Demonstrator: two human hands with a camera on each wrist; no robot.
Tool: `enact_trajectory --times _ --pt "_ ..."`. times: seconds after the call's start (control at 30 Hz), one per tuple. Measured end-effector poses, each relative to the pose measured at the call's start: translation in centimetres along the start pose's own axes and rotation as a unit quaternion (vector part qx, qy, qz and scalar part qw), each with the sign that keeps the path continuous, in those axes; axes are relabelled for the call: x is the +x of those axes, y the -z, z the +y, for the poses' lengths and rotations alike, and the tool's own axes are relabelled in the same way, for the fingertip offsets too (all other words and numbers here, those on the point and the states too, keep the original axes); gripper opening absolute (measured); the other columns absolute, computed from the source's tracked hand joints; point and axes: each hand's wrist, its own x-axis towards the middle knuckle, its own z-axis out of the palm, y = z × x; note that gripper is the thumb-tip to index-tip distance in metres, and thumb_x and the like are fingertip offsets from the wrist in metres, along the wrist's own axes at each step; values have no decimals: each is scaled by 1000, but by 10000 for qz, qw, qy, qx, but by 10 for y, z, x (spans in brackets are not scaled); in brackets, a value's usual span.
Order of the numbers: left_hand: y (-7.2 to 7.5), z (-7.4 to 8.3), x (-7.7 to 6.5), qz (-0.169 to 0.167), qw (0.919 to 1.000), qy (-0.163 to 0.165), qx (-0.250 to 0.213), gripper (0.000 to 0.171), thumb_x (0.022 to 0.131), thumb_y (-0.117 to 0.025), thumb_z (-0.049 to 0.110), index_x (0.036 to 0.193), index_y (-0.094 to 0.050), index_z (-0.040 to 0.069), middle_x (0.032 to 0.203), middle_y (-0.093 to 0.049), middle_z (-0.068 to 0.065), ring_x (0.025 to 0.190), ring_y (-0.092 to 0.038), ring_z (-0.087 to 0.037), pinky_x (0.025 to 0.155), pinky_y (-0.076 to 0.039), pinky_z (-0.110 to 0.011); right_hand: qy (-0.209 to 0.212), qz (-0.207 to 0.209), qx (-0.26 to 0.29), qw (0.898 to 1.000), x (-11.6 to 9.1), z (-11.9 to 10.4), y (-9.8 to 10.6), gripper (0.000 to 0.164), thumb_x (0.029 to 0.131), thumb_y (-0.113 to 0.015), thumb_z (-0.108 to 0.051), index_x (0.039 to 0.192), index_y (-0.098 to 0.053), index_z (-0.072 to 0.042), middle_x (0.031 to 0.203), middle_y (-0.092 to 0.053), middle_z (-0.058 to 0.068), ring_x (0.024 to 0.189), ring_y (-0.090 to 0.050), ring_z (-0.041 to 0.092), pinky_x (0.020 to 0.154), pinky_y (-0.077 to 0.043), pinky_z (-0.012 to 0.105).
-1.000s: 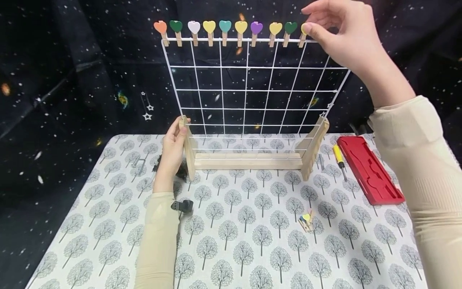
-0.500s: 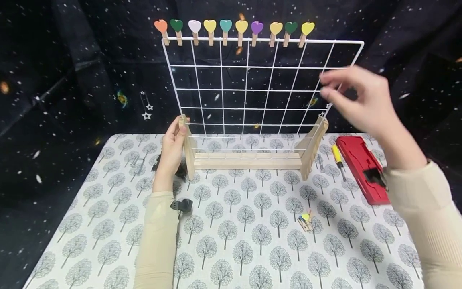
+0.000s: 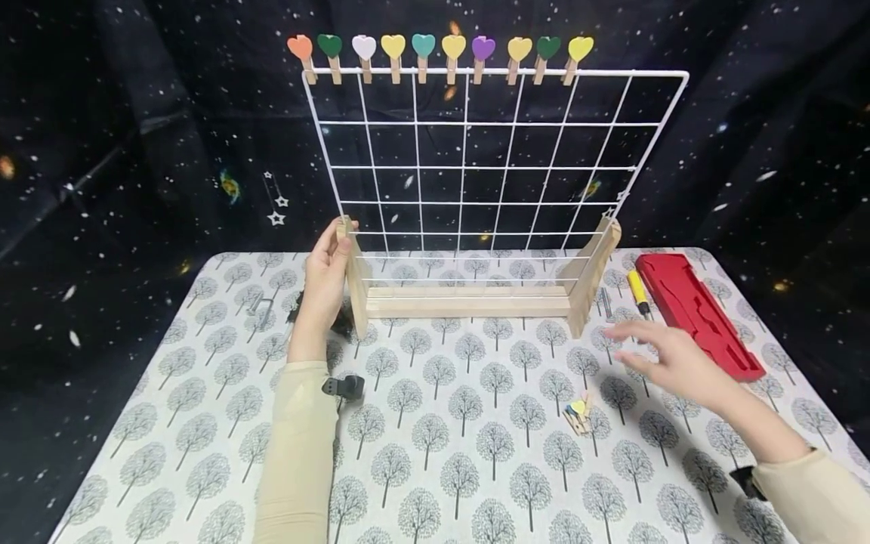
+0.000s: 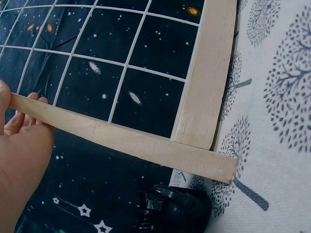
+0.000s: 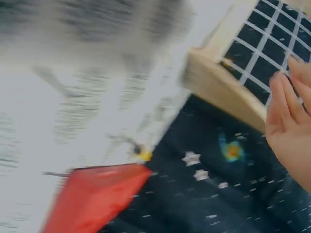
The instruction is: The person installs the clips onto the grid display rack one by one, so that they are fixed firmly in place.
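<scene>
A white wire grid (image 3: 465,167) stands upright in a wooden frame (image 3: 467,304). Along its top bar sits a row of heart clothespins in several colours, with a bright yellow clothespin (image 3: 580,50) the rightmost. My left hand (image 3: 324,283) grips the left wooden post (image 3: 353,279), thumb in front; in the left wrist view the fingers (image 4: 30,119) lie round the post's end. My right hand (image 3: 680,366) is in the air over the right of the table, fingers apart, holding nothing. Left of it, a small pile of clothespins (image 3: 578,415) lies on the cloth.
A red tray (image 3: 700,316) with shaped recesses lies at the right, beside a yellow-handled screwdriver (image 3: 639,292). Small metal pieces (image 3: 604,302) lie near the right post. A bent metal piece (image 3: 261,307) is at the left. Behind the left forearm is a black object (image 4: 177,208).
My right hand has let go of the bright yellow clothespin, which stays on the top bar, and has come down past the grid toward the table. The left hand keeps its grip on the post.
</scene>
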Motion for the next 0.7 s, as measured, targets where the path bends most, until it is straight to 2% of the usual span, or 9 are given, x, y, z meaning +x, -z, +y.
enact_trajectory --times 0.07,0.27,0.37,0.5,0.7 --pt "0 1 0 -4 10000 0 23 54 88 -44 31 135 -29 10 131 -43 -8 123 -35 -18 102 -31 -25 26 -305 29 9995 -14 7 -10 35 74 -69 -16 107 -59 -23 107 -59 -7 102 -52 11 85 -42 22" --pt "0 -1 1 -29 10000 -23 -45 54 88 -44 30 135 -28 9 131 -42 -9 123 -35 -18 101 -31 -23 419 -913 548 9934 -32 11 -36 41 69 -71 -10 107 -60 -22 109 -59 -8 101 -52 9 90 -35 10" --pt "-1 1 1 -27 10000 -39 -61 53 88 -44 30 135 -29 10 131 -42 -8 124 -34 -20 101 -31 -23 610 -1149 727 9888 -32 10 -43 43 69 -70 -7 107 -60 -22 112 -58 -4 102 -53 11 90 -40 17" --pt "0 2 -1 -14 10000 -33 -39 53 88 -44 30 135 -29 11 131 -42 -9 124 -33 -20 102 -31 -24 879 -1447 763 9826 -28 11 -52 38 71 -69 -8 105 -62 -21 113 -57 0 102 -53 17 86 -45 31" --pt "3 -7 3 35 9999 -4 -135 53 88 -45 30 135 -30 12 131 -43 -8 124 -35 -18 101 -31 -24 839 -1401 692 9841 -23 13 -61 21 72 -69 -19 93 -66 -23 101 -57 -6 93 -54 13 79 -48 34"
